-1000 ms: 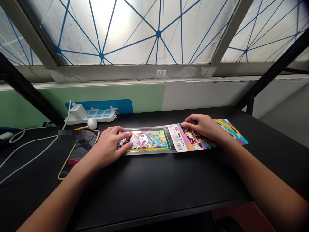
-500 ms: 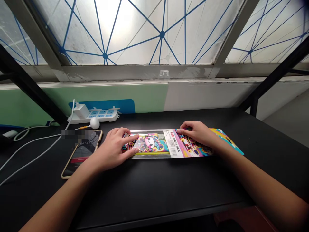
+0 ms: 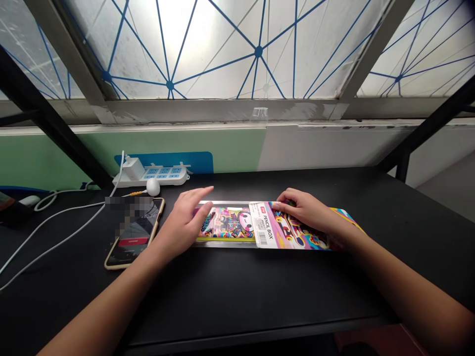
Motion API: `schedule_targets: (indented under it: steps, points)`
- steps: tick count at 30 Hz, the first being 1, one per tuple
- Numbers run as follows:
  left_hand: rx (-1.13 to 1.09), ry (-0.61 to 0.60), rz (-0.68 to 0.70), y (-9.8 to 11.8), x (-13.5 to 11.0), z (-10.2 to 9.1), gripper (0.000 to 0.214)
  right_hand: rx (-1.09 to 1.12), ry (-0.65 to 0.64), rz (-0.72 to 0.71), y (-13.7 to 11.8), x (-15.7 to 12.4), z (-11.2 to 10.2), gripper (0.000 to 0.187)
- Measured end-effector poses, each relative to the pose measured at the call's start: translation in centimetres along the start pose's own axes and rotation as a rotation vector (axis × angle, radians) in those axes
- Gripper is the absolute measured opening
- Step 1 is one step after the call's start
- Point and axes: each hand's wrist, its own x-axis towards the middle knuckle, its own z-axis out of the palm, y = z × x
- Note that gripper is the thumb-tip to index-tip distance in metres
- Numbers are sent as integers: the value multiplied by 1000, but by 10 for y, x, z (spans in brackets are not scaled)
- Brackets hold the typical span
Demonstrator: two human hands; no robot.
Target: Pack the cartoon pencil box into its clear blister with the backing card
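A colourful pencil box [image 3: 226, 223] with a cartoon character lies lengthwise on the black desk, inside a clear tray-like cover. Its right part is hidden by a printed cardboard sleeve [image 3: 264, 225] marked PENCIL BOX. My left hand [image 3: 187, 217] is at the box's left end, fingers stretched out and thumb apart, gripping nothing. Whether its palm touches the end is hidden. Over the sleeve, my right hand [image 3: 302, 210] has curled fingers at the far edge and the thumb on the printed face, holding it.
A phone [image 3: 135, 237] lies left of my left hand. Behind it are a white power strip [image 3: 163, 175] with a plugged-in charger [image 3: 133, 168], a round white object [image 3: 153, 187] and white cables [image 3: 55, 212]. A window frame [image 3: 222, 110] runs along the back.
My left fingers have lifted off the pencil box and straightened. The sleeve has slid left relative to the box and covers slightly more of it. The camera view has shifted a little.
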Motion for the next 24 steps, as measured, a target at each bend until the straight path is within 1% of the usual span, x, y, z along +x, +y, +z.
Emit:
schedule_targets:
  steps: [3,5,7,9,12,14,17,20,22,24]
  points:
    - [-252,166,-141,-7,2,0,43,25,-85,-20,6,-2,-10,46]
    - [-480,233,-249,-10,3,2,40,28,-151,-26,10,-3,-16,50]
    - [-683,272,-325,-11,4,5,37,15,-182,-16,12,-3,-20,57]
    - [-822,308,-356,-11,5,7,35,-6,-180,-13,8,-1,-20,61]
    - [-933,340,-355,-10,5,8,36,-41,-187,-42,-8,4,-17,65]
    - [-936,340,-342,-12,6,7,39,-76,-209,-73,-25,10,-12,64]
    - [-865,328,-323,-16,7,5,43,-118,-252,-123,-54,23,-3,60]
    - [-780,301,-315,-20,8,2,46,-74,-342,-110,-76,35,7,59]
    - [-685,270,-303,-20,8,-1,43,-49,-366,-92,-84,41,12,59]
    - [-566,214,-276,-18,6,-5,38,-53,-339,-96,-84,41,11,58]
